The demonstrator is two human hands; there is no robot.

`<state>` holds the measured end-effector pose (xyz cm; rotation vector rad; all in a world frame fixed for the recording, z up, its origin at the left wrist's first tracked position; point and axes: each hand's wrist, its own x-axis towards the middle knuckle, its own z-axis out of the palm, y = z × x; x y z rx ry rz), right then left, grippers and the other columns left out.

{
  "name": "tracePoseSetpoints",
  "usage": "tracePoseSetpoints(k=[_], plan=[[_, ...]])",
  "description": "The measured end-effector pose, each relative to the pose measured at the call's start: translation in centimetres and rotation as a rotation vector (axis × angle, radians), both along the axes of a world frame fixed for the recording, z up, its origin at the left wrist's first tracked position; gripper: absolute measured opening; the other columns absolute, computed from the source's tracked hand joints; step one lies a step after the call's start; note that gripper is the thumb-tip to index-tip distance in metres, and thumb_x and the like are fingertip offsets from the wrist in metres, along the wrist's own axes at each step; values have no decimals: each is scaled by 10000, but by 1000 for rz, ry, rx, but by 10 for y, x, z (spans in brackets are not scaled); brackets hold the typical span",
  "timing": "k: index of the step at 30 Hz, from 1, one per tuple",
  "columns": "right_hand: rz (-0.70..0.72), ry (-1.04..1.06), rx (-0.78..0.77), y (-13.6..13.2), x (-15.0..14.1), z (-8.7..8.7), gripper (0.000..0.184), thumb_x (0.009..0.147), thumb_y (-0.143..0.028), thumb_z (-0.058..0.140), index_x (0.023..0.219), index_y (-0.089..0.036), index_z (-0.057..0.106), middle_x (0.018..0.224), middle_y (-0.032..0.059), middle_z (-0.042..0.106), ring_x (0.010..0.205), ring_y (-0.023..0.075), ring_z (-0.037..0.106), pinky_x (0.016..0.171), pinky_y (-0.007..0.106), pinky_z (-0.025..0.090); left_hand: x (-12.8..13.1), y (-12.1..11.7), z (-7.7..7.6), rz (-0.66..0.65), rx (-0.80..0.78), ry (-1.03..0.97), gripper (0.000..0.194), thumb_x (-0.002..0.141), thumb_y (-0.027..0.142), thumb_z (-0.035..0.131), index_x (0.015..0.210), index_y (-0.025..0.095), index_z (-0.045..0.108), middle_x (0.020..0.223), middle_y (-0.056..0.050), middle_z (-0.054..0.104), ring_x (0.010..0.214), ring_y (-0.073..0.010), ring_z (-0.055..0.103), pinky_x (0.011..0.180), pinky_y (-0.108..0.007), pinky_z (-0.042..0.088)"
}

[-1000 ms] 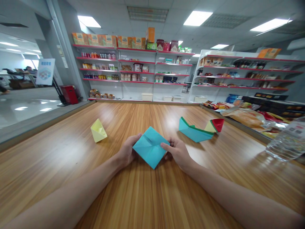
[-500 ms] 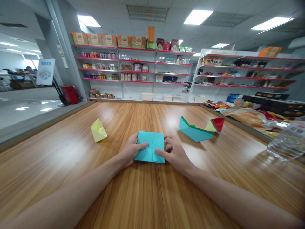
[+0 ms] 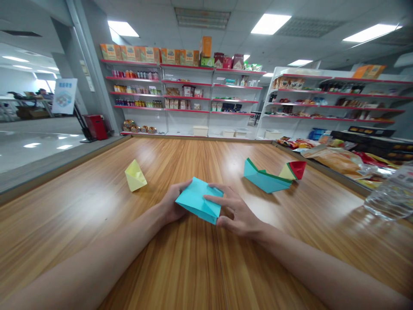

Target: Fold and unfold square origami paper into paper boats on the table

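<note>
A folded sheet of blue origami paper (image 3: 198,198) is held between both hands above the table, tilted, with its layers parted along the near edge. My left hand (image 3: 174,200) grips its left side, the fingers partly hidden beneath. My right hand (image 3: 237,211) has its index and middle fingers over the top face and its thumb at the near right corner. Farther right sits a blue and green paper boat (image 3: 267,180), touching or close to a red and yellow folded paper piece (image 3: 295,170). Off to the left stands a pale yellow paper boat (image 3: 135,175).
The wooden table (image 3: 155,267) has a raised rim. At its right lie a clear plastic bottle (image 3: 390,193) and several snack packets (image 3: 335,159) beside dark boxes (image 3: 368,140). Stocked shelves (image 3: 187,88) line the back. A sign (image 3: 63,97) stands at left.
The blue paper has turned and tilted, and its near edge now shows parted layers. My right hand's fingers have moved onto its top, its thumb to the near corner. My left thumb has left the top face.
</note>
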<state>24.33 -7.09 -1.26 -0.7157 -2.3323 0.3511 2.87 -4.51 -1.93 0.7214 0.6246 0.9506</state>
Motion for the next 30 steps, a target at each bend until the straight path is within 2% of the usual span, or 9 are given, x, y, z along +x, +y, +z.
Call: tracePoseSetpoints(k=[2, 5, 8, 11, 13, 16, 25, 30], plan=[[-54, -1, 31, 3, -1, -2, 479, 795, -508, 580, 1230, -308, 558, 1314, 86, 459, 1188, 292, 415, 973, 484, 343, -1, -1, 2, -10, 31, -54, 424, 818, 473, 496, 974, 101, 627, 834, -115, 687, 736, -240, 645, 714, -363, 488], [-214, 13, 107, 7, -3, -8, 304, 836, -380, 578, 1132, -333, 631, 1201, 76, 540, 1105, 263, 476, 939, 463, 367, -1, -4, 4, -39, 79, -82, 504, 813, 534, 467, 1050, 115, 615, 901, -125, 685, 811, -267, 640, 744, -388, 479], [-285, -21, 165, 10, -3, -13, 269, 841, -339, 579, 1101, -359, 649, 1141, 73, 560, 1068, 263, 487, 909, 457, 382, 3, -7, 1, -48, 101, -96, 453, 815, 482, 501, 1026, 102, 630, 938, -139, 681, 857, -280, 627, 785, -402, 468], [-269, -76, 191, 10, -4, -14, 320, 838, -293, 582, 1147, -366, 619, 1147, 81, 544, 1080, 272, 471, 908, 472, 379, 6, -8, -1, -16, 90, -58, 324, 806, 311, 570, 1054, 109, 626, 933, -123, 683, 793, -236, 632, 776, -377, 478], [-238, -114, 196, 8, -5, -14, 403, 832, -227, 573, 1210, -366, 568, 1194, 85, 509, 1110, 271, 446, 922, 479, 373, 7, -8, -1, 5, 105, -22, 340, 791, 216, 584, 1117, 120, 602, 953, -119, 678, 757, -209, 634, 752, -355, 488], [-203, -154, 200, 5, -6, -12, 491, 816, -160, 562, 1252, -382, 520, 1298, 78, 420, 1170, 275, 390, 953, 489, 359, 7, -9, 2, -1, 145, 4, 418, 779, 140, 569, 1196, 115, 559, 1008, -140, 665, 773, -213, 639, 750, -358, 494], [-104, -124, 142, 5, -6, -17, 577, 756, -70, 584, 1224, -404, 537, 1444, 30, 234, 1307, 296, 249, 1022, 518, 308, 4, -7, -3, -54, 204, 7, 522, 752, 108, 599, 1267, 119, 516, 1065, -162, 646, 876, -242, 634, 805, -373, 478], [-90, 12, 21, 5, -6, -18, 421, 811, -156, 591, 1164, -385, 592, 1426, 27, 270, 1323, 275, 246, 1050, 500, 295, 4, -9, -2, -34, 200, 32, 546, 753, 146, 639, 1279, 198, 506, 1038, -118, 651, 858, -215, 631, 781, -351, 477]])
